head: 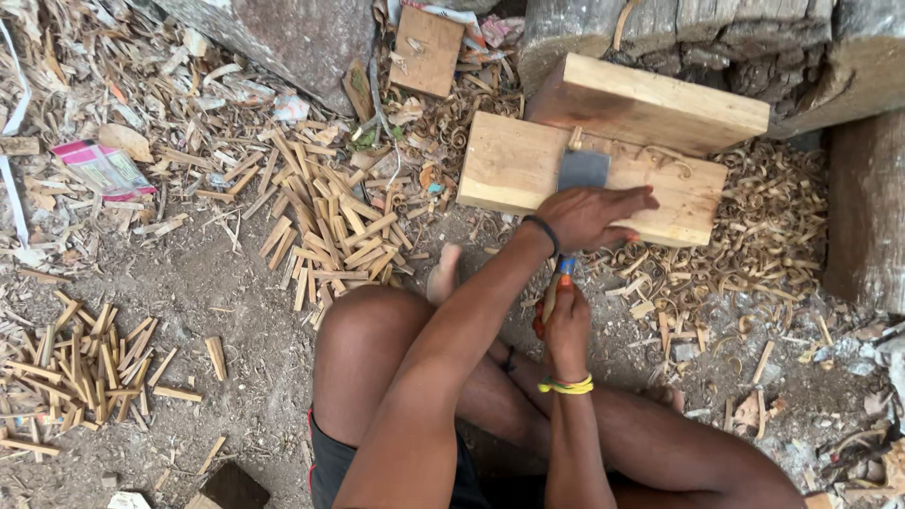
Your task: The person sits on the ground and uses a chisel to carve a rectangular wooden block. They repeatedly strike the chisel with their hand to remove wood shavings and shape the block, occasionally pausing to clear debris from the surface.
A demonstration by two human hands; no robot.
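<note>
I sit on the ground in front of a pale wooden block [509, 170], and a second thick plank [660, 104] leans behind it. A wide chisel lies on the block, its grey blade [583, 170] pointing away from me. My left hand [589, 217], with a black wristband, presses flat on the chisel just behind the blade. My right hand [566, 325], with a yellow bracelet, grips the orange and blue handle [558, 283] near my knee.
Curled wood shavings [764, 226] lie to the right of the block. Piles of split wood sticks [330, 226] [75, 377] lie on the dirt to the left. A log [867, 207] stands at the right, a stone slab [292, 38] and small board [429, 47] at the back.
</note>
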